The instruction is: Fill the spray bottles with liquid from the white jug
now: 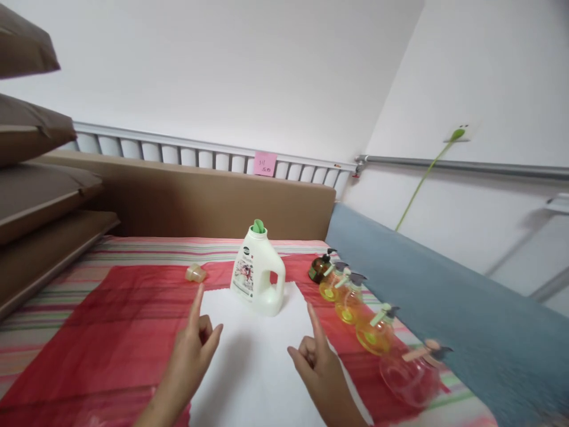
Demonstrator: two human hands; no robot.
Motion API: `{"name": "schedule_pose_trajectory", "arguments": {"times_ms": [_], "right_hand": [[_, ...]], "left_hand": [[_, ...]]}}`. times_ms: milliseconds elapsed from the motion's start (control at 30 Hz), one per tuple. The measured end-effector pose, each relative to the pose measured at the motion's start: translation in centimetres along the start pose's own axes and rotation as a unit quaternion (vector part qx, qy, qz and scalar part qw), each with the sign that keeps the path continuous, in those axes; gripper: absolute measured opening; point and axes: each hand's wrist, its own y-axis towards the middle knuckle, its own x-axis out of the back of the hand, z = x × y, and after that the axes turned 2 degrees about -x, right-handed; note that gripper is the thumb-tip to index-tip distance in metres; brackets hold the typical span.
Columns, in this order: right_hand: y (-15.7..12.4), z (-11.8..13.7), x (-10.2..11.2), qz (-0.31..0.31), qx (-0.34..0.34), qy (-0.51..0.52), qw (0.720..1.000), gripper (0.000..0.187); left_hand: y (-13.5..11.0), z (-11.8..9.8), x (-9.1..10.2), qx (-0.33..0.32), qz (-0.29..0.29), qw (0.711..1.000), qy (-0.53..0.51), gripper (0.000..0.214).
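My left hand (196, 339) hovers over the left edge of a white cloth (253, 367), index finger and thumb stretched apart, the other fingers curled, nothing held. On the cloth's right side my right hand (316, 359) makes the same shape, also holding nothing. Between and beyond them a pale green laundry detergent jug (260, 273) stands upright on the cloth's far end, its handle to the right. It has no outer cap on; a green spout (258, 226) shows in its neck. Near the left fingertip, a translucent yellowish cap (195, 273) lies on its side on red fabric.
Along the right side runs a row of several pump bottles, including a dark one (320, 268), a yellow one (376, 335) and a clear pinkish one (411, 376). Stacked brown boxes (40, 190) rise at left. A brown board (213, 198) stands behind, before a radiator.
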Motion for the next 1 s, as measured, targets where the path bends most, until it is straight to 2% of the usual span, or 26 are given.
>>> {"name": "schedule_pose_trajectory", "arguments": {"times_ms": [167,333,433,533,600,700,767,1000], "right_hand": [[1.6,0.3,-2.5,-0.017,0.006,-0.006,1.0,0.075],[2.3,0.5,-6.0,0.008,0.01,-0.009,1.0,0.075],[2.3,0.9,-7.0,0.02,0.019,-0.009,1.0,0.076],[2.7,1.8,-6.6,0.018,0.027,-0.02,0.999,0.079],[3.3,2.6,-6.0,-0.006,0.024,-0.031,0.999,0.081],[4.2,3.7,-4.9,-0.046,0.027,-0.038,0.998,0.077],[4.5,4.2,-4.4,-0.05,0.037,-0.043,0.997,0.074],[4.1,3.7,-2.7,-0.046,0.062,-0.088,0.993,0.073]], "left_hand": [[1.4,3.0,-0.1,0.017,-0.002,1.0,0.003,0.078],[1.8,5.8,1.5,0.056,-0.038,0.998,0.002,0.075],[2.1,6.3,2.1,0.058,-0.054,0.997,0.0,0.078],[2.3,6.2,2.5,0.046,-0.055,0.997,0.013,0.081],[2.4,6.1,2.6,0.035,-0.05,0.998,0.021,0.081],[2.5,5.9,2.9,0.02,-0.047,0.998,0.025,0.078],[2.6,5.9,3.1,0.014,-0.044,0.999,0.028,0.079],[2.7,5.6,3.3,0.006,-0.015,0.999,0.037,0.077]]}}
